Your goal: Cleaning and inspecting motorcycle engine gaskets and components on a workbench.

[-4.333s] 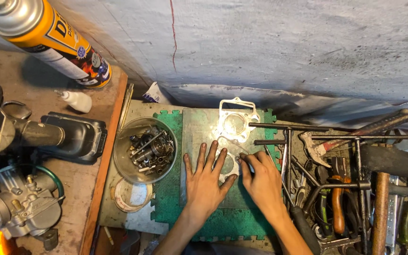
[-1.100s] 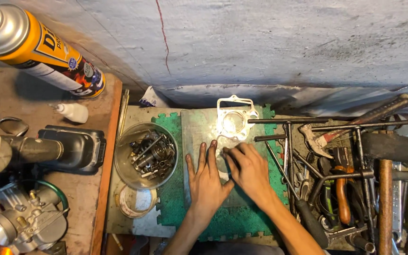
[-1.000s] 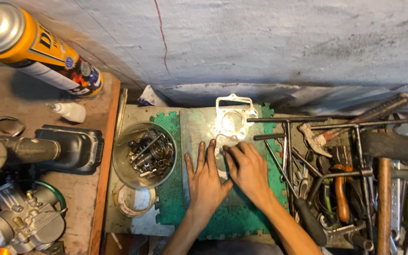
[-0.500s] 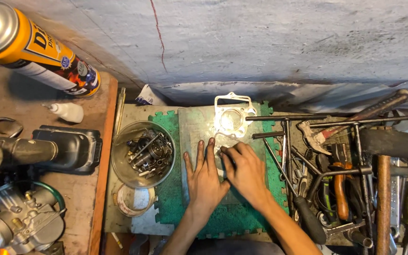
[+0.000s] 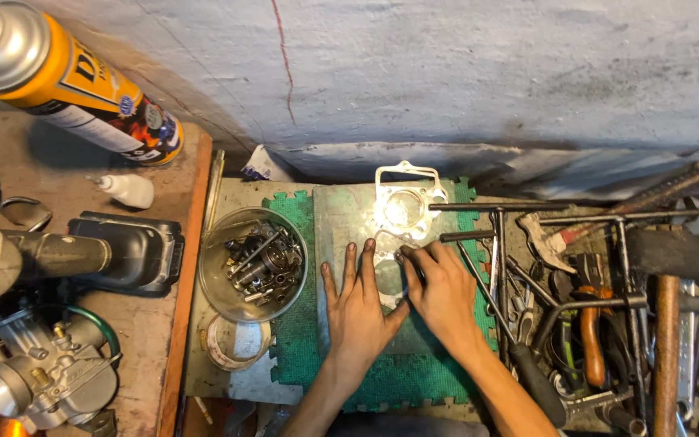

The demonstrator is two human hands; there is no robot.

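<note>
Hands [image 5: 402,303] slightly leftward; bolt-filled bowl [image 5: 254,261].

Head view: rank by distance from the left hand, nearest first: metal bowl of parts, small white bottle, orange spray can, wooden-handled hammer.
1. Round metal bowl of small parts: just to the left of the left hand.
2. Small white plastic bottle: further left, on the wooden board.
3. Wooden-handled hammer: far right, among the tools.
4. Orange spray can: top-left corner.

Bottle and hammer are fairly close in distance.
</note>
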